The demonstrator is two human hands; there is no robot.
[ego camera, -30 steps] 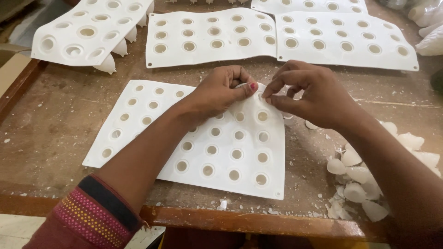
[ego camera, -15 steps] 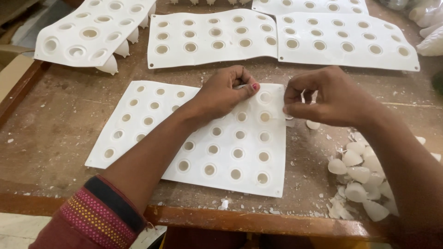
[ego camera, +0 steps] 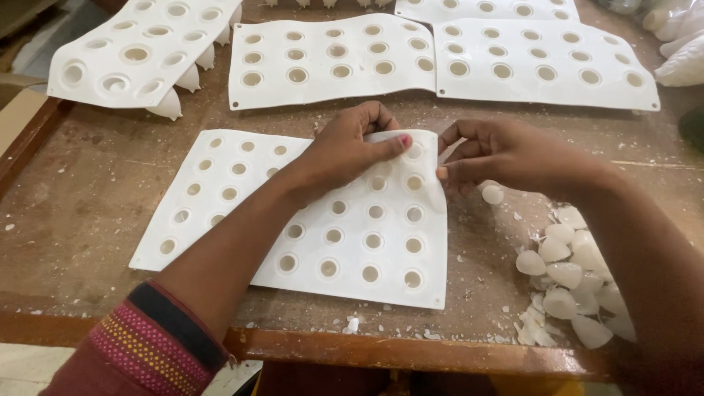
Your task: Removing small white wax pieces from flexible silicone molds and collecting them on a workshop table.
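Hands (ego camera: pixel 352 147) at mould (ego camera: pixel 352 242) edge.

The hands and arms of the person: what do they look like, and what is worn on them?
Both hands are bare, without gloves. The left hand has a red-painted thumbnail, and its forearm ends in a maroon sleeve with a dark band and embroidered pink and yellow stripes. The right hand shows no sleeve in view.
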